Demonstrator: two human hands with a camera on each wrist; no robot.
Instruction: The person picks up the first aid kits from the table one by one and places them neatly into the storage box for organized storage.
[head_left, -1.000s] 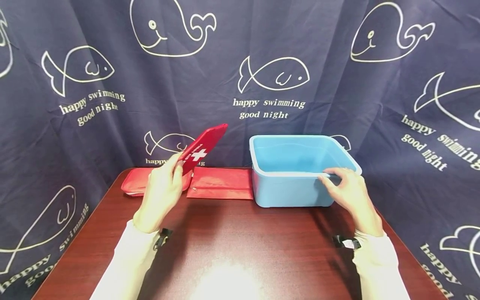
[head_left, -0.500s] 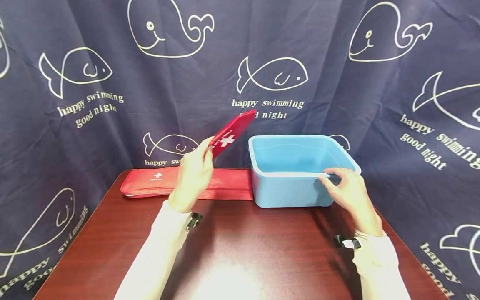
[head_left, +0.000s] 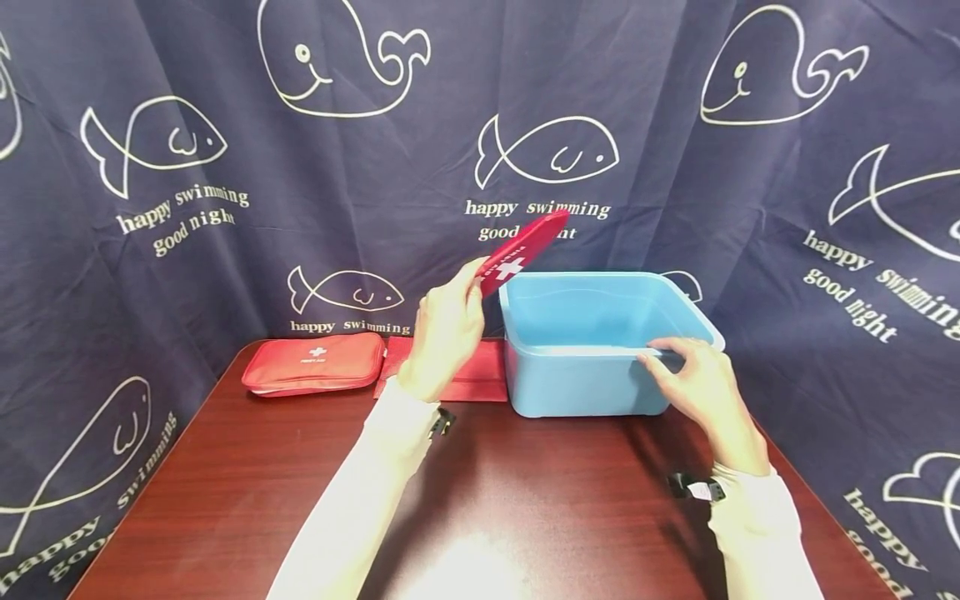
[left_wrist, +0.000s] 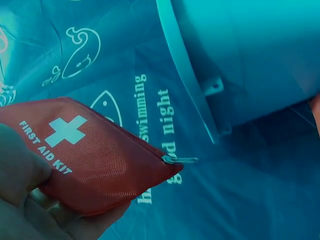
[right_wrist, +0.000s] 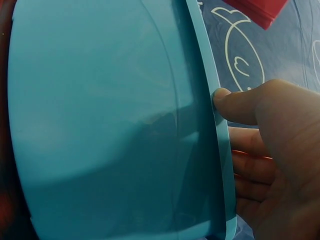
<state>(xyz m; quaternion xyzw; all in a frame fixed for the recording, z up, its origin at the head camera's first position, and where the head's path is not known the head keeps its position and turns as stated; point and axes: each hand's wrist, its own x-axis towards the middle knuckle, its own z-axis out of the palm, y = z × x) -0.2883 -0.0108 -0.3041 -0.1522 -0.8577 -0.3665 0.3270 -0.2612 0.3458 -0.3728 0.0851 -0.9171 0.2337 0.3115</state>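
My left hand (head_left: 448, 329) grips a small red first aid pouch (head_left: 528, 250) and holds it tilted up, near the left end of a light blue bin (head_left: 588, 382). In the left wrist view the white cross and lettering on the pouch (left_wrist: 107, 160) show, with a zipper pull at its corner. The thumb lies on the printed face and the fingers are behind. My right hand (head_left: 705, 392) pinches the bin's front rim near its right corner. In the right wrist view the thumb presses one side of the rim (right_wrist: 220, 135), and the other fingers are on the far side.
At the table's back left lies a red first aid case (head_left: 315, 364). Beside it a flat red zip pouch (head_left: 480, 375) reaches to the bin, partly hidden by my left arm. A dark blue curtain (head_left: 420, 192) hangs behind the brown table (head_left: 225, 467).
My left hand has carried the small first aid pouch rightward and slightly up, from above the red case to the bin's left end. The right hand has stayed on the rim.
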